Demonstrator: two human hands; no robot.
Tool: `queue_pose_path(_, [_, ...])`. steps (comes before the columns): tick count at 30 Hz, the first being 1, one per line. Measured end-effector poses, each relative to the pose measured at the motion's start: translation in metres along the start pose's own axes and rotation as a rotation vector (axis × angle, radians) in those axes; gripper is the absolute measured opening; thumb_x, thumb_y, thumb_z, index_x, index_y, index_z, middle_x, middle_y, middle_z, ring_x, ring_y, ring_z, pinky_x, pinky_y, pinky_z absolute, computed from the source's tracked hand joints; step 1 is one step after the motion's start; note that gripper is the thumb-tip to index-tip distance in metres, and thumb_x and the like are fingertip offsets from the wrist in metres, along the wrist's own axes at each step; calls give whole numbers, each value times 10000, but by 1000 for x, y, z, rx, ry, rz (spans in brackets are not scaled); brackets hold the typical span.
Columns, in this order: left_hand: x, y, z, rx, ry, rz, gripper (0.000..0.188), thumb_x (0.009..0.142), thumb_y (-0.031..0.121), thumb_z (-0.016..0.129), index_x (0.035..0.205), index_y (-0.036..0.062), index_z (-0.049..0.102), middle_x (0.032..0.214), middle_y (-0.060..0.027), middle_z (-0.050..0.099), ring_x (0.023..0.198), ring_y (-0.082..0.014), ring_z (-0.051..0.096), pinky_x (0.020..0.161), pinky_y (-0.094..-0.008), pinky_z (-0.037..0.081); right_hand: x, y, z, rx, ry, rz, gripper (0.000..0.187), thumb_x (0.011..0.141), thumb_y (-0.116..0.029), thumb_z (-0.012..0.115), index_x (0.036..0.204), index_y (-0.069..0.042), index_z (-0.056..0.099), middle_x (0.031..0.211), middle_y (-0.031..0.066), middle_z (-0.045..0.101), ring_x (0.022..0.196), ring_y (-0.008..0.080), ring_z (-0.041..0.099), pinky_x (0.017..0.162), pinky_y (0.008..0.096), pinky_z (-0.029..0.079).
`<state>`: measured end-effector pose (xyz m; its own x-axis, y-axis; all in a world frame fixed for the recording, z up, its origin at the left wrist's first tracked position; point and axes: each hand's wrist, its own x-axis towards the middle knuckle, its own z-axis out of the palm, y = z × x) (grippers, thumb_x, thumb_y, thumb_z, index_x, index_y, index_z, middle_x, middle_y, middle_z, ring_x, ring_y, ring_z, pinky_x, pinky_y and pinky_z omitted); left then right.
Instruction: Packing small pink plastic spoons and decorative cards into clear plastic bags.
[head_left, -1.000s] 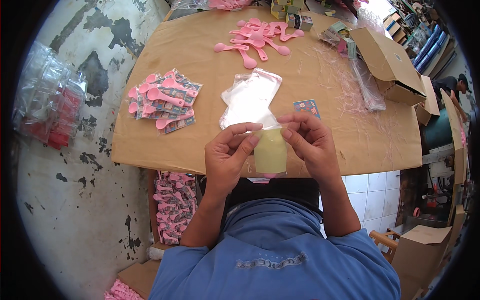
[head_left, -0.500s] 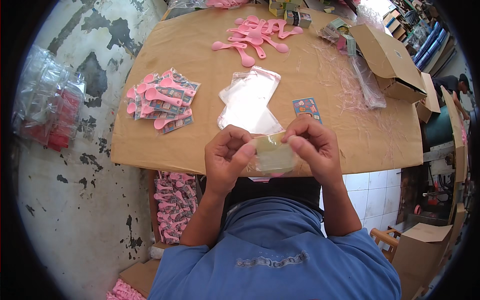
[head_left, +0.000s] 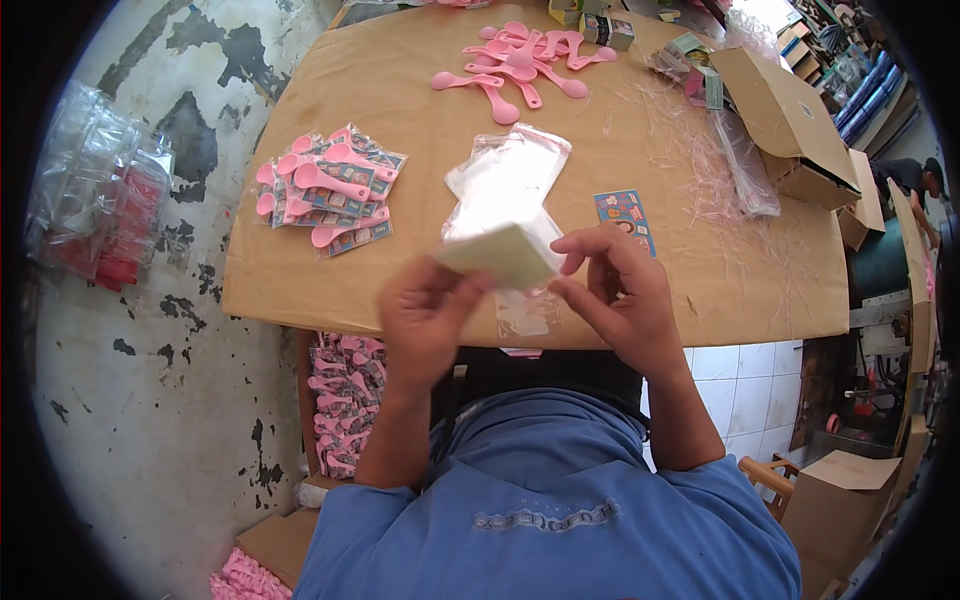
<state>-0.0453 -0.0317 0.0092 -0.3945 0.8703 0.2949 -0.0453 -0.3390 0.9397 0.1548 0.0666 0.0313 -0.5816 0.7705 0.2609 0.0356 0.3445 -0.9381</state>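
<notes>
While the left hand (head_left: 425,300) pinches the green card (head_left: 505,255), the part-open right hand (head_left: 622,295), maybe touching, is just right.

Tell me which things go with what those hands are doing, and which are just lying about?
Seem part of it:
pale green card, in the left hand
clear plastic bags
blue printed card
loose pink spoons
bagged pink spoons

Probably just lying about:
cardboard box
pink shreds
blue rolls

Head-worn fisheye, looking down, close range
</notes>
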Motion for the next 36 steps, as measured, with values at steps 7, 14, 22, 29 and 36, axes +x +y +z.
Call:
queue_pose_path(7, [51, 32, -54, 679, 224, 267, 453, 912, -149, 558, 1355, -59, 578, 1373, -170, 626, 1297, -236, 579, 1092, -370, 470, 2, 17, 10, -555, -3, -188, 187, 878, -172, 754, 1029, -69, 715, 1018, 93, 631, 883, 294, 678, 742, 415, 534])
queue_pose_path(14, [33, 3, -49, 545, 163, 187, 411, 953, -59, 539, 1362, -34, 567, 1389, -135, 607, 1301, -193, 550, 1035, -326, 466, 2, 33, 12, -582, -66, -113, 165, 883, -169, 735, 1001, -57, 711, 1041, 97, 629, 916, 290, 656, 777, 412, 525])
queue_pose_path(22, [1, -8, -7, 497, -31, -119, 187, 980, 53, 635, 1129, -35, 707, 995, -75, 733, 854, -109, 663, 762, -260, 512, 11, 33, 6, -542, 67, -158, 93, 896, -105, 717, 947, -28, 705, 937, 105, 638, 863, 301, 654, 748, 403, 509])
queue_pose_path(29, [6, -8, 15, 661, -213, -8, 211, 1002, 144, 649, 1050, -37, 744, 846, -77, 703, 722, -96, 612, 647, -242, 484, 16, 24, 10, -463, 149, -115, 87, 876, -67, 735, 936, -20, 694, 935, 113, 642, 851, 305, 651, 745, 407, 499])
queue_pose_path(36, [9, -16, 17, 231, -191, -271, 408, 1076, 310, 536, 1102, -52, 722, 816, -87, 724, 680, -105, 645, 602, -229, 483, 10, 22, 7, -500, 159, -332, 104, 846, -60, 753, 948, -59, 734, 947, 76, 634, 753, 239, 645, 635, 363, 502])
